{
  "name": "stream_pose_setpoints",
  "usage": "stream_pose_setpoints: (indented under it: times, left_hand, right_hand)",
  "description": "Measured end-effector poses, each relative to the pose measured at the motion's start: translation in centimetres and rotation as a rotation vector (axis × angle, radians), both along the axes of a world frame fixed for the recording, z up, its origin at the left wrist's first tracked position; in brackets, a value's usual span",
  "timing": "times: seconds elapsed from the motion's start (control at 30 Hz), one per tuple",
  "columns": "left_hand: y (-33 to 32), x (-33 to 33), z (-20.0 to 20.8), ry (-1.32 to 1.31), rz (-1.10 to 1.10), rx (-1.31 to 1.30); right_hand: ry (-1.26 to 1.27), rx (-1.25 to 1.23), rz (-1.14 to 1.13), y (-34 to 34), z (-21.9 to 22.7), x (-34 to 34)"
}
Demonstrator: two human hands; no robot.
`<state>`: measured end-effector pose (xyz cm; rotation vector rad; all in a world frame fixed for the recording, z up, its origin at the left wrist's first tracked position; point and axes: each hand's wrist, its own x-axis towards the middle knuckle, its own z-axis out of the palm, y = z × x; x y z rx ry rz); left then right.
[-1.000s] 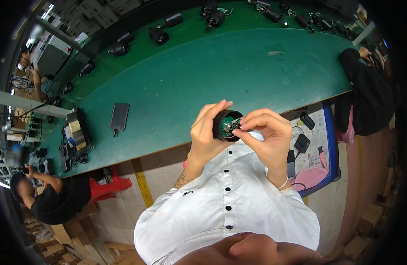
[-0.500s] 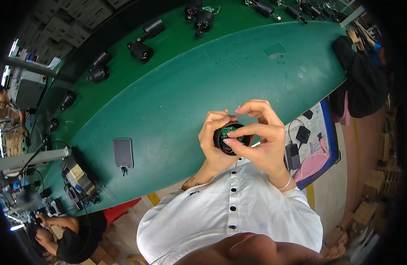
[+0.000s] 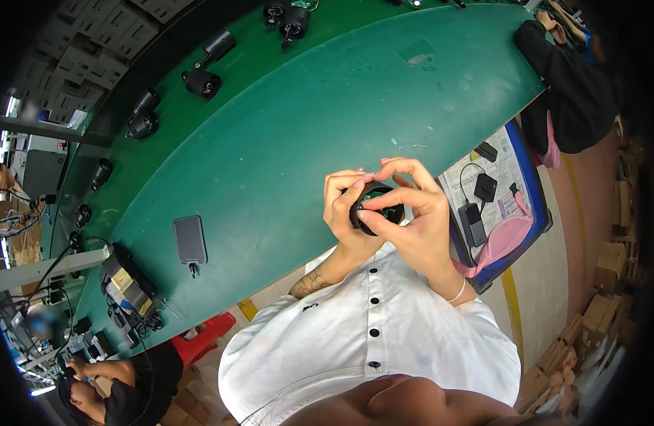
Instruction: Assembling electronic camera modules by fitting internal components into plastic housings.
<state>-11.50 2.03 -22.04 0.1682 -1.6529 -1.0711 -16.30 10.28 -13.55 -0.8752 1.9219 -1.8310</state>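
Over the near edge of the green table, my left hand (image 3: 343, 213) is wrapped round a short black cylindrical housing (image 3: 377, 189), its open end facing up. A green circuit board (image 3: 390, 212) shows inside the housing, partly covered by fingers. My right hand (image 3: 428, 216) has its thumb and index finger pinched together at the left inner side of the opening. Whatever lies between those fingertips is too small to make out. The right middle finger bends over the far rim, close to the left fingertips.
A dark flat rectangular device (image 3: 191, 240) lies left on the table (image 3: 284, 153). Black cylindrical units (image 3: 201, 82) line the green strip behind. At right, a blue-edged tray (image 3: 524, 234) holds black adapters (image 3: 472, 224) and a pink pouch (image 3: 507, 238). Co-workers (image 3: 572, 85) sit at both ends.
The view has shifted, so the table items sit higher and further left. My right thumb and index finger have moved towards the left inner side of the housing; my left hand still grips it.
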Motion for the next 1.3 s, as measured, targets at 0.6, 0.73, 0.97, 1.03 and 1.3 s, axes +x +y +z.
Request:
stream_pose_setpoints:
  times: [0.6, 0.73, 0.97, 1.03, 1.3]
  left_hand:
    - [3.4, 3.4, 1.4, -0.058, 0.159, -0.276]
    - [2.6, 3.3, 3.4, -0.061, 0.179, -0.21]
    - [0.2, 1.5, 6.1, -0.165, 0.169, -0.063]
    - [-0.8, 0.7, 5.9, -0.183, 0.163, -0.066]
    - [-3.6, -1.6, 5.2, -0.366, 0.153, -0.036]
  right_hand:
    - [-0.533, -0.345, 0.227, 4.3, -2.3, 2.2]
    - [-0.564, -0.343, 0.295, 3.5, -0.8, 1.4]
    - [-0.617, -0.301, 0.414, 1.0, 0.7, -2.6]
    - [-0.641, -0.288, 0.403, -0.1, 0.5, -3.6]
    - [-0.389, -0.106, 0.431, -2.8, -0.7, -7.3]
